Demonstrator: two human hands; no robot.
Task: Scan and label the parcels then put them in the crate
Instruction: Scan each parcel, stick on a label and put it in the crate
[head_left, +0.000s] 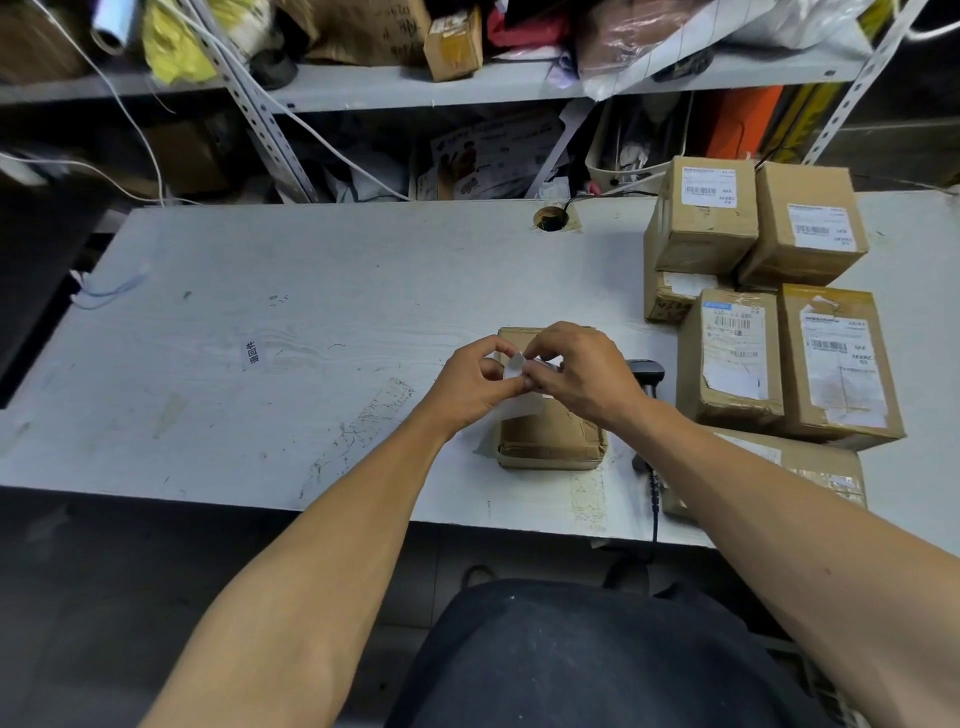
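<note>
The left hand (475, 382) and right hand (574, 374) meet above a flat brown parcel (550, 434) lying on the white table (260, 312). Both hands pinch a small white label (514, 366) between thumb and fingertips; the fingers cover most of it, so any print on it cannot be read. A white strip, possibly backing paper, hangs below the hands over the parcel top. The far half of the parcel is hidden behind the hands.

A black handheld scanner (647, 371) lies just right of the parcel, largely hidden by the right wrist; its coiled cable (654, 499) runs off the near table edge.

A stack of cardboard boxes (769, 312) stands at the right of the table, each with a white barcode shipping label. Most print is too small to read; "MX" shows on several labels.

A small white sticker (253, 356) on the table carries Chinese characters, not clearly legible. No crate can be identified. The shelf (415, 88) behind the table holds blurred clutter.
</note>
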